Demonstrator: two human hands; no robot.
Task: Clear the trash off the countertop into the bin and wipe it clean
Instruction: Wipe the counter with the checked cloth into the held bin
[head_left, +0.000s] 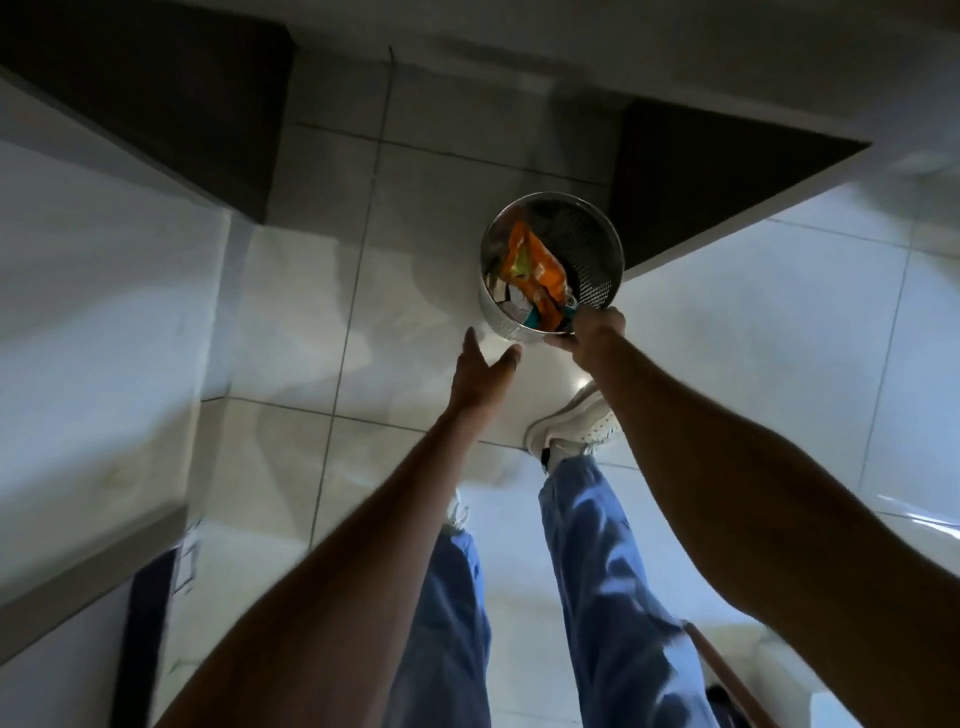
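Observation:
A round perforated metal bin (597, 244) stands on the tiled floor, seen from above. Inside it lie an orange snack wrapper (535, 260) and several crumpled papers and packets. My right hand (595, 330) is closed on the bin's near rim. My left hand (483, 371) reaches toward the bin's lower left side with fingers apart, holding nothing and just short of the metal wall. The countertop itself is not clearly in view.
Glossy white floor tiles (322, 322) surround the bin. Dark cabinet bases stand at the upper left (171, 98) and upper right (717, 176). My legs in blue trousers and a white shoe (571, 421) are just below the bin.

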